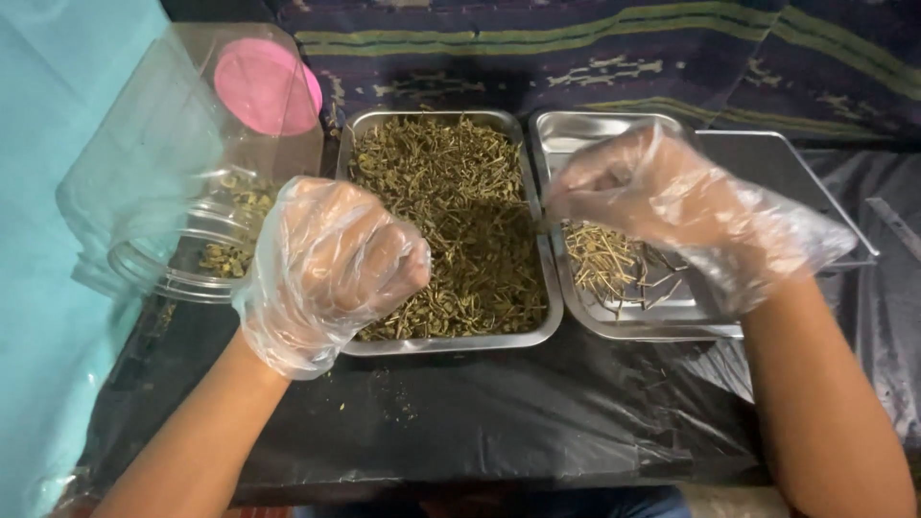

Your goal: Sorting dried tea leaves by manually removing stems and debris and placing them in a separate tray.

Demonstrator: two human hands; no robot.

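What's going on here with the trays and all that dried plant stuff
A person wearing thin clear plastic gloves works over two steel trays on a black plastic sheet. The left hand is curled at the edge of the tray of dried greenish-brown plant bits. The right hand hovers above the second tray, which holds only a small pile of thin pale stems. A clear plastic jar lies on its side at left, a little plant material inside.

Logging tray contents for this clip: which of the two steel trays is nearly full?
The left steel tray, heaped with dried greenish plant bits. The right steel tray holds only a few pale stems.
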